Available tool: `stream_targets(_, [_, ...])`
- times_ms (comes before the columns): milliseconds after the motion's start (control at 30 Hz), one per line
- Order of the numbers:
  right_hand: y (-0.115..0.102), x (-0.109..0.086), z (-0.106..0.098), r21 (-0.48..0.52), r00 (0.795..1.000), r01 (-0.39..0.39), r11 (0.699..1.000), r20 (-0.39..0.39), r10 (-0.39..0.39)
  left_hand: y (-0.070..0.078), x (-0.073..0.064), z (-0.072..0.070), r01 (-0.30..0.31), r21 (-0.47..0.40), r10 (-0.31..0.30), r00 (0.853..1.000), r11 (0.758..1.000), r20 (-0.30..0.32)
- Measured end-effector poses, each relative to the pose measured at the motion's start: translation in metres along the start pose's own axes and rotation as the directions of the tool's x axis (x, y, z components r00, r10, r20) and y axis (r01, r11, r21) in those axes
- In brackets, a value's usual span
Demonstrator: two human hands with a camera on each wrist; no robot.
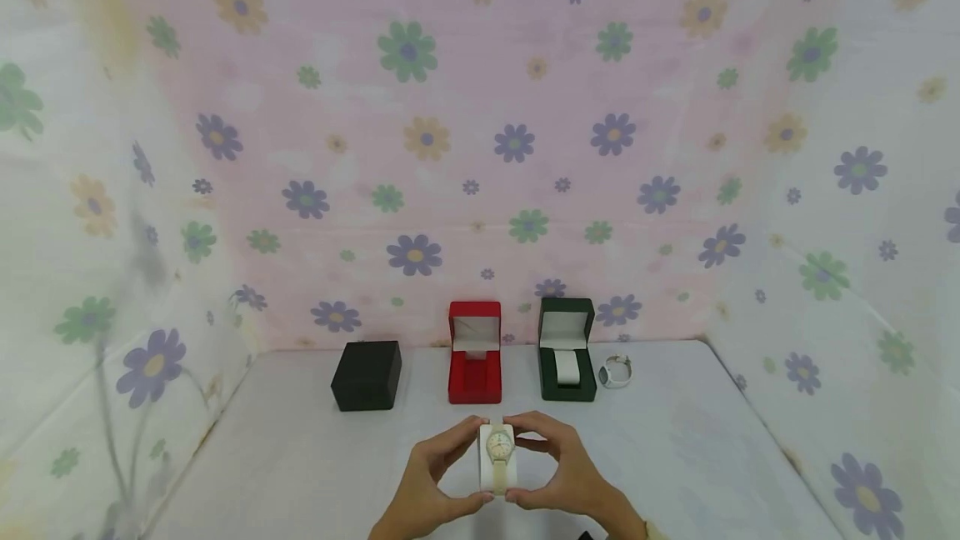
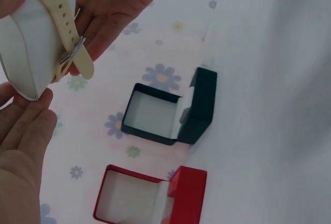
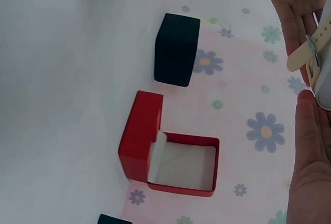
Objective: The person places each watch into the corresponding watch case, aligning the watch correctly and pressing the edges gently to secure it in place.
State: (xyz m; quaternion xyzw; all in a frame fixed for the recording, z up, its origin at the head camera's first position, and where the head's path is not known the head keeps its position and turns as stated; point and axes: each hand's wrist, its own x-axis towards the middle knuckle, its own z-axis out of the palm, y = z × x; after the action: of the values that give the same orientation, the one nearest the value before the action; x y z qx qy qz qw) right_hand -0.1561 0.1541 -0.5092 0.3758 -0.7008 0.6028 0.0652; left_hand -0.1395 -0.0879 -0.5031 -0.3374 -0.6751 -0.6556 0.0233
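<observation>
On my head view, a pale-covered table (image 1: 660, 448) spreads below and around the left hand (image 1: 422, 480) and the right hand (image 1: 567, 473), and a floral cloth (image 1: 352, 223) hangs beyond them and along both sides. Between the hands I see a cream-strapped watch (image 1: 499, 446) around a white cushion (image 1: 485, 467), dial facing up. Both hands are clamped on the cushion, fingers at its far end and thumbs at its near end, one hand on each side. An open red box (image 1: 475, 377) stands straight ahead of them; an open green box (image 1: 549, 386) with a white pad (image 1: 567, 367) inside sits ahead of the right hand, and a white watch (image 1: 604, 376) lies farther to that hand's right. A closed black box (image 1: 367, 376) is ahead and to the left of the left hand.

On my left wrist view, the left hand's fingertips touch the cushion's edge, and the right hand lies across on the far side. The strap wraps the cushion, its metal buckle (image 2: 72, 50) fastened. Both open boxes stand well apart from the hands.

On my right wrist view, the cushion is partly cut off by the frame, with the right hand's fingers against it and the left hand opposite.
</observation>
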Motion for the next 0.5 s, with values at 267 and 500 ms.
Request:
stream_targets(267, [0.012, -0.021, 0.007, -0.042, 1.0, 0.017, 0.999, 0.002, -0.017, -0.016, -0.014, 0.003, 0.096, -0.016, -0.094, 0.992, 0.995, 0.089])
stream_targets(500, [0.016, -0.038, 0.008, -0.059, 0.991, -0.125, 0.99, 0.036, 0.127, -0.025, -0.025, 0.004, 0.235, 0.088, -0.244, 0.965, 0.968, 0.098])
